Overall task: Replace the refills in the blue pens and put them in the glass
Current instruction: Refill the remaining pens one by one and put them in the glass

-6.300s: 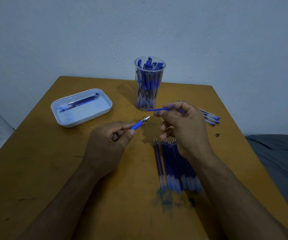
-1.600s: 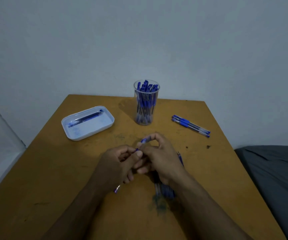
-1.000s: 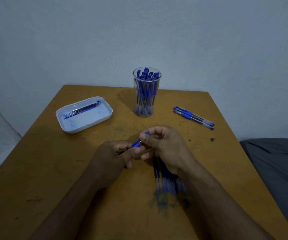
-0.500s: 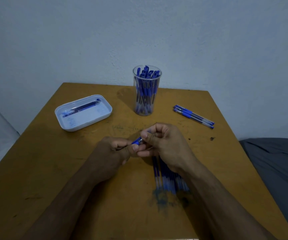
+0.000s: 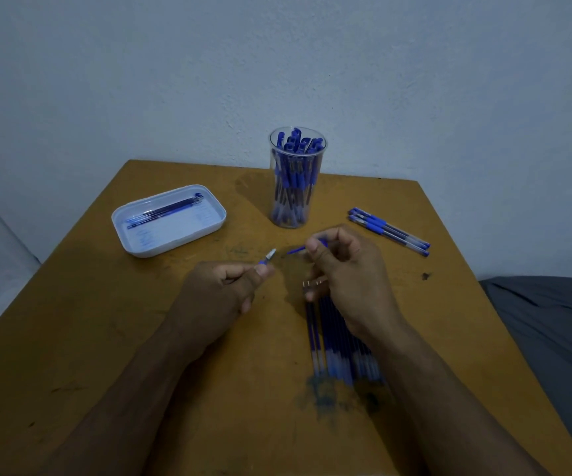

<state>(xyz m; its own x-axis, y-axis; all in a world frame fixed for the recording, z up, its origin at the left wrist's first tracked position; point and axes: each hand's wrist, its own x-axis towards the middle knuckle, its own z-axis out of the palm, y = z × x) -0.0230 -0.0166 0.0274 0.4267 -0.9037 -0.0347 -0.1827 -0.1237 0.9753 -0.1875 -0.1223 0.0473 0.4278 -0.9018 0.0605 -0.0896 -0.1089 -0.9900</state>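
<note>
1. Left hand (image 5: 221, 292) grips a pen (image 5: 266, 258) w/ curled fingers & thumb; only the blue front end and metal tip stick out, pointing up-right toward the right hand.
2. Right hand (image 5: 344, 269) pinches a thin blue refill (image 5: 295, 250) btw. thumb & forefinger; its free end points left at the pen tip, a small gap between them, not touching.
3. Both hands are above the middle of the tabletop (image 5: 106, 338).
4. Row of spare refills (image 5: 332, 341) lies flat under/near the right wrist, partly hidden by it; ink smudge (image 5: 329, 400) at their near ends.
5. Glass (image 5: 297, 178) stands upright at the far edge, packed w/ blue pens.
6. Three capped pens (image 5: 389, 231) lie side by side, right of the glass.
7. White tray (image 5: 169, 220) far left, holds a few dark refills; exact no. unclear.
</note>
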